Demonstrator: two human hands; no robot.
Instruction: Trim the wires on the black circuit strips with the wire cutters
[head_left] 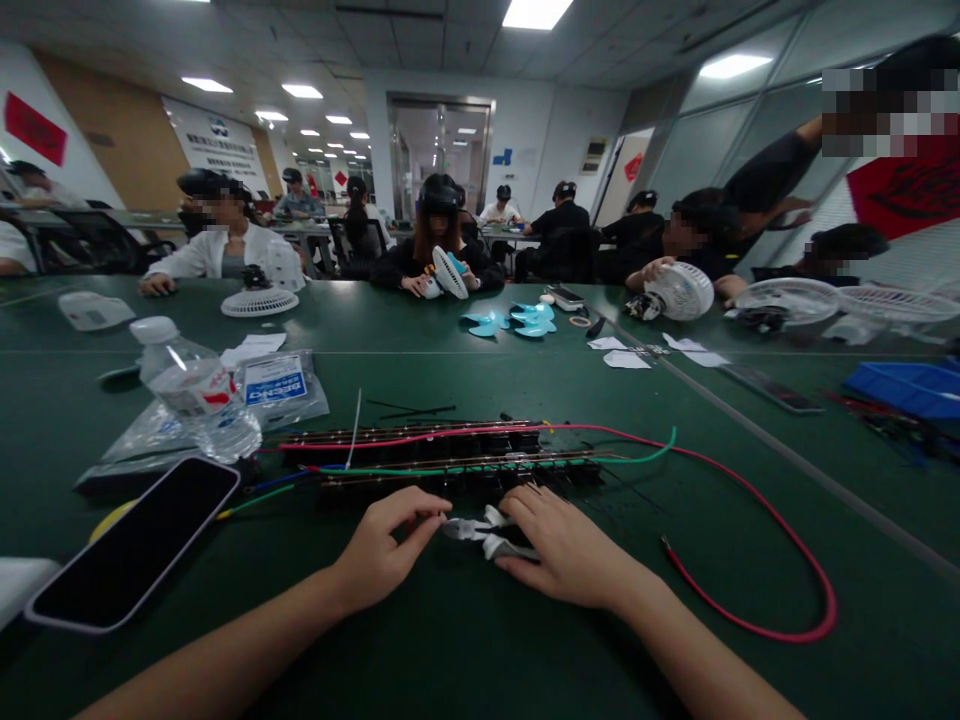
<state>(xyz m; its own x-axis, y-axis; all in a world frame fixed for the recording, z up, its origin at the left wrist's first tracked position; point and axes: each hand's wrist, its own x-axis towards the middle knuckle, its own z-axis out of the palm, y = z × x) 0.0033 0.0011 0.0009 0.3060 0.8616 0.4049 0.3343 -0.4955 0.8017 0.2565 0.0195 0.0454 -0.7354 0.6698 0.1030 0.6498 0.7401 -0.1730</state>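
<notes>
My right hand is wrapped around the pale handles of a pair of wire cutters, whose jaws point left. Just left of those jaws, my left hand is pinched closed; whatever sits between thumb and forefinger is too small to make out. Right beyond both hands lie two long black slotted strips side by side. A red cable runs along the far strip and loops round to the right. Along the near strip stretches a green wire.
At left are a phone, a water bottle and a plastic bag with a blue label. Light blue fan blades lie across the table. Co-workers opposite handle white fan parts. A blue tray stands at right.
</notes>
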